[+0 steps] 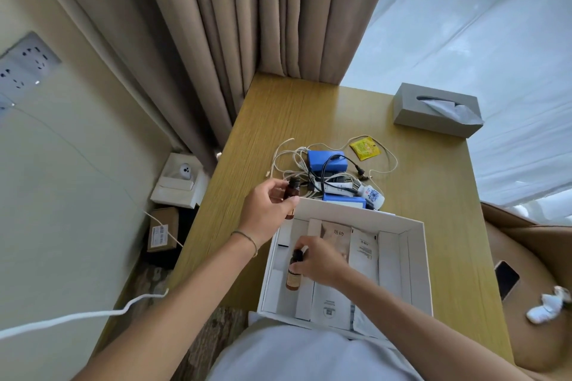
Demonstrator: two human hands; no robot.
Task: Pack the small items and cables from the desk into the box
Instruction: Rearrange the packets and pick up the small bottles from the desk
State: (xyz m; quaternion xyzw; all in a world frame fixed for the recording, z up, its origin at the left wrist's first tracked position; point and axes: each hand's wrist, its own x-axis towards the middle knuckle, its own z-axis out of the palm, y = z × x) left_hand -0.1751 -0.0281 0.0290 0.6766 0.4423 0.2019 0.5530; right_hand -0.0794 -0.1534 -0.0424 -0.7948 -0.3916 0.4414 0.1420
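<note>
An open white box (416, 260) stands at the desk's near edge, with white sachets and cartons lying in it. Inside its left part, my right hand (320, 260) holds a small brown bottle (293, 276) by the dark cap. My left hand (269, 206) grips a second brown bottle (292, 192) above the box's far left corner. Behind the box lies a tangle of white cables (291, 158), a blue pack (326, 159) with a black lead, a white tube (337, 187), a small white bottle with blue print (373, 196) and a yellow sachet (365, 148).
A grey tissue box (436, 108) stands at the desk's far right. Curtains hang behind the desk. A phone (506, 279) and a white object (546, 308) lie on the brown seat to the right. Cartons and a white cable are on the floor to the left.
</note>
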